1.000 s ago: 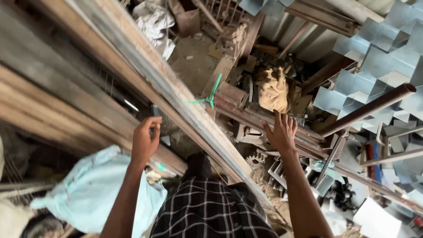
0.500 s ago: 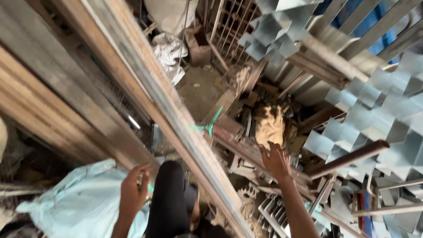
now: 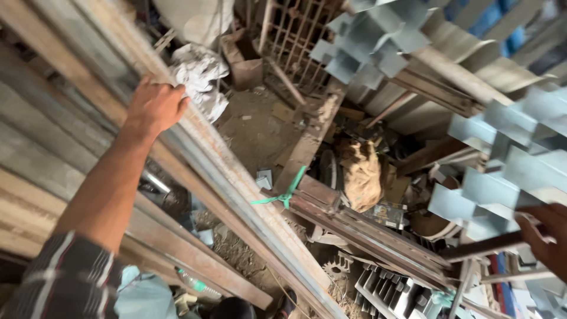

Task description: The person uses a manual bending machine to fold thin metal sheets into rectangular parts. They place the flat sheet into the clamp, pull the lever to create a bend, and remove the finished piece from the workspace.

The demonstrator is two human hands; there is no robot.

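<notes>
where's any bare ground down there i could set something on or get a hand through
One bare patch of dirt floor, bordered by the crumpled white sheet, the rusty grille and the long steel beam under the left hand. Right of the brown sack, scrap crowds everything around the right hand.

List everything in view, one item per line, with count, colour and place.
long bars: several, rusty grey, running from upper left to bottom centre
crumpled sheet: one, white, top centre-left
green strap: one, tied round a bar bundle, centre
sack: one, tan, centre right
folded metal profiles: many, grey, right side
grille: one, rusty, top centre
gear: one, rusty, bottom centre
left hand: on the long bars, upper left
right hand: on a brown rod, right edge
</notes>
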